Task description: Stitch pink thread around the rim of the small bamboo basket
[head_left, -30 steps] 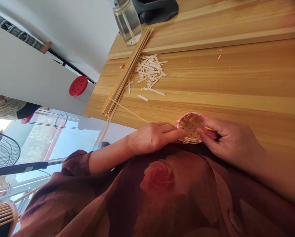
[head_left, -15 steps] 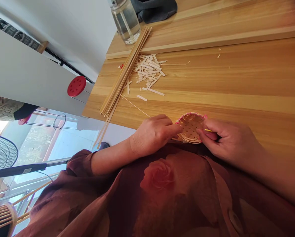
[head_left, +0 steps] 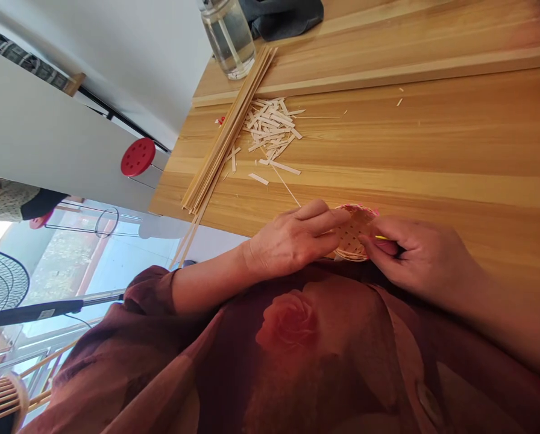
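Observation:
A small round woven basket (head_left: 357,231) with a pink rim sits at the near edge of the wooden table (head_left: 433,144), held between both hands. My left hand (head_left: 297,241) lies over its left side, fingers closed on the rim and on a thin bamboo strip (head_left: 287,188) that sticks out away from me. My right hand (head_left: 414,256) pinches the basket's right side, with a short yellow sliver (head_left: 381,238) showing between the fingers. My dark red flowered clothing fills the bottom of the view.
A bundle of long bamboo strips (head_left: 225,132) lies on the left of the table, overhanging its edge, beside a pile of short cut pieces (head_left: 272,128). A glass bottle (head_left: 227,36) and dark cloth (head_left: 283,15) stand farther back. A red stool (head_left: 137,157) is on the floor.
My left hand has slid up and right over the basket, its fingers now covering the left part. The thin strip has swung with it. My right hand has stayed put.

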Tool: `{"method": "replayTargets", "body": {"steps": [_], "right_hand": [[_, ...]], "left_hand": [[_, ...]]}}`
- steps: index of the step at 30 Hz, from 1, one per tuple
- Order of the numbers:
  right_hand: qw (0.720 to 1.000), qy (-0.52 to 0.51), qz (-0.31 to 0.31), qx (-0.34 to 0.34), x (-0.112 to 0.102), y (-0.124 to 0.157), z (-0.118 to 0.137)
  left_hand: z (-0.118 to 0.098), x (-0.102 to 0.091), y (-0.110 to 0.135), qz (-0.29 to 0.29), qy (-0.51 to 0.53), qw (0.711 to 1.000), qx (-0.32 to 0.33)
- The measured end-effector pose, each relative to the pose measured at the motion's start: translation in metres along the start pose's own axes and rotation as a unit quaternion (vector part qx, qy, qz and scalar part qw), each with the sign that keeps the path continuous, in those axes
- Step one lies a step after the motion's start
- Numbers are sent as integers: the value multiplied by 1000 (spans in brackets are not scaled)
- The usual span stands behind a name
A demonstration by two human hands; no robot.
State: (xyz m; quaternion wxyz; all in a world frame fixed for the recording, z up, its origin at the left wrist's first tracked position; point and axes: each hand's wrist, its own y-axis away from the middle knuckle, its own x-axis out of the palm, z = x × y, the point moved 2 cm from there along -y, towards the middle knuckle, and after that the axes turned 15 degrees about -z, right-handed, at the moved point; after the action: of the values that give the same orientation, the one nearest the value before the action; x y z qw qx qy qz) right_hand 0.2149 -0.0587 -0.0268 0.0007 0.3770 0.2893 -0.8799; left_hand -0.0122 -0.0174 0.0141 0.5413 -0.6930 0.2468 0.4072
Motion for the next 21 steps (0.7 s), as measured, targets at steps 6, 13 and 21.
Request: {"method": "replayTargets", "body": {"steps": [6, 13, 21], "right_hand": [[1000, 7, 11, 1, -1, -2, 2], [1000, 0, 1, -19, 1, 0, 0], [1000, -10, -8, -10, 0, -1, 2]], "left_hand": [[4, 11, -7, 62, 176, 982, -5], [4, 17, -3, 98, 220, 969, -46], [-5, 25, -2, -1, 166, 984, -67]]}}
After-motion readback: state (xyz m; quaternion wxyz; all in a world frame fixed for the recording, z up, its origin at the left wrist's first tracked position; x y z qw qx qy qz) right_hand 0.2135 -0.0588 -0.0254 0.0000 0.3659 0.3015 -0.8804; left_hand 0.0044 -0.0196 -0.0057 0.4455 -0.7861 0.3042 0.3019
